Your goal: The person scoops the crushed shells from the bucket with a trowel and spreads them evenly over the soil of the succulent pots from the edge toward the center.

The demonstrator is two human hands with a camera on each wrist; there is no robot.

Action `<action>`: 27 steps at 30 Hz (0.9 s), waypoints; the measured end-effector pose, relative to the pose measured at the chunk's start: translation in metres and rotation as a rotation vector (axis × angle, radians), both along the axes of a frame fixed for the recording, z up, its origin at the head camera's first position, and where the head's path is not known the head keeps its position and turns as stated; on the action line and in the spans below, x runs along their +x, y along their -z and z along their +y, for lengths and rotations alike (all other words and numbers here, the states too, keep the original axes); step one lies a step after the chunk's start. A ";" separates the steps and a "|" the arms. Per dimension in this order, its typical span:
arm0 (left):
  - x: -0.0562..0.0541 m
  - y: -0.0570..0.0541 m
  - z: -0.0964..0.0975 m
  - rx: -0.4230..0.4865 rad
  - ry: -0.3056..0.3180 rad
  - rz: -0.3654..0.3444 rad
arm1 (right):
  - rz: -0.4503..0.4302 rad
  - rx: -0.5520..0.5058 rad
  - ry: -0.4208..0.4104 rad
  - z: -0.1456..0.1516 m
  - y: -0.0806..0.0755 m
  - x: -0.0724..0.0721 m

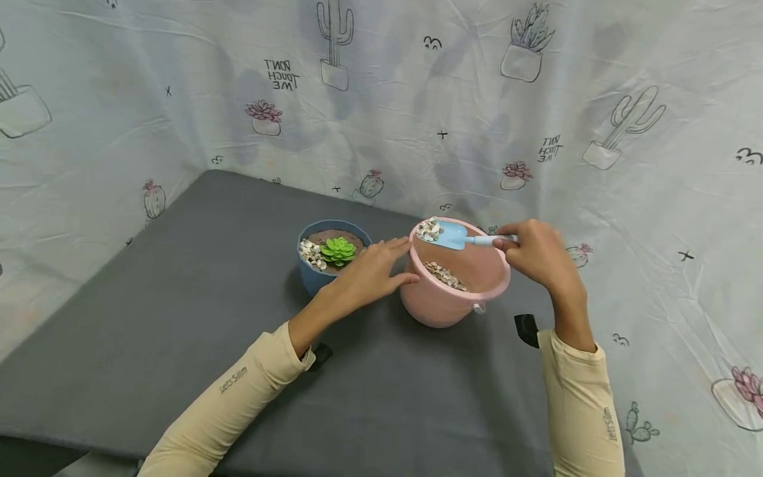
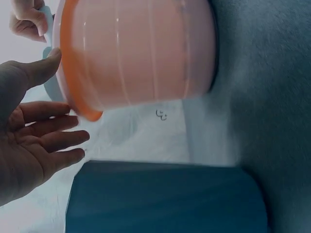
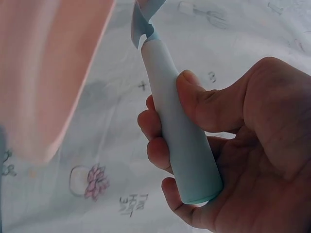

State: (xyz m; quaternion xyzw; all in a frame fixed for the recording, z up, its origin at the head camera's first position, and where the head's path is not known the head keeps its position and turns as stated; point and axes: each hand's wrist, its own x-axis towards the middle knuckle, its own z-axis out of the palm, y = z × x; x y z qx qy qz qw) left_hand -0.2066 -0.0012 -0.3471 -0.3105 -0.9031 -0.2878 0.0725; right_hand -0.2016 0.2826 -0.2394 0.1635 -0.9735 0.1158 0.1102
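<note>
Blue, our trowel (image 1: pixel 451 235) hangs over the pink bucket (image 1: pixel 430 303), gripped by our right hand (image 1: pixel 538 256); our left hand (image 1: pixel 371 270), loose-fingered, lies beside the bucket; we should carry the pale chips (image 1: pixel 428 230) level.

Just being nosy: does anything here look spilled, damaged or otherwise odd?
Only the lettering on the backdrop stands out: it looks mirrored, while the print on the sleeves reads normally. I see no spill or damage: the pale pieces sit on the trowel, in the pink bucket and in the blue pot.
</note>
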 end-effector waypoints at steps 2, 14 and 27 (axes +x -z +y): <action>0.001 -0.001 -0.010 0.013 -0.019 -0.004 | 0.008 -0.007 -0.014 -0.008 -0.002 -0.002; 0.009 -0.008 -0.087 0.104 -0.156 -0.011 | 0.042 -0.036 -0.127 -0.062 0.002 -0.016; 0.010 0.002 -0.143 0.042 -0.291 -0.184 | -0.030 -0.016 -0.196 -0.121 0.013 -0.028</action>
